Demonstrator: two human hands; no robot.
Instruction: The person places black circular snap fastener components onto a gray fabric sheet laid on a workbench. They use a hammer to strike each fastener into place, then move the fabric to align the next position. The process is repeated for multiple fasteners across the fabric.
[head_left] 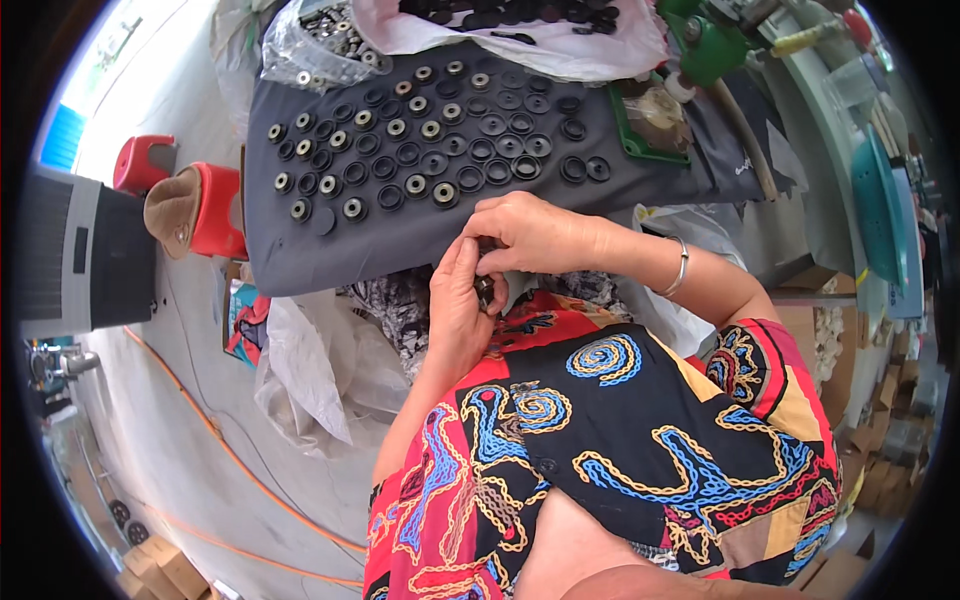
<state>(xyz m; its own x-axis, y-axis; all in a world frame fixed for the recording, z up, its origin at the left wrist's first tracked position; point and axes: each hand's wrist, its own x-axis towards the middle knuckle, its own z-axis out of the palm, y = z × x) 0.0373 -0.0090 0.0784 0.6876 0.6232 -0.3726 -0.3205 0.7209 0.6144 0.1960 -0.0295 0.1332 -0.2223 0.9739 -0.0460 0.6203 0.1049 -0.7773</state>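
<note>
My left hand (458,305) and my right hand (530,235) meet at the near edge of a dark grey cloth-covered table (400,235). Together they pinch a small dark round part (486,290) with a metal centre. Just beyond them, several black rubber rings (470,150) lie in rows on the cloth. Many of the rings on the left hold silver metal inserts (352,208). A silver bracelet (680,268) is on my right wrist.
Clear bags of metal parts (325,40) and black rings (500,15) sit at the table's far side, with a green tray (645,125) and green tool (710,45) at the right. Red stools (215,205), orange cable (200,410), plastic bags (310,370) and cardboard boxes (850,350) surround me.
</note>
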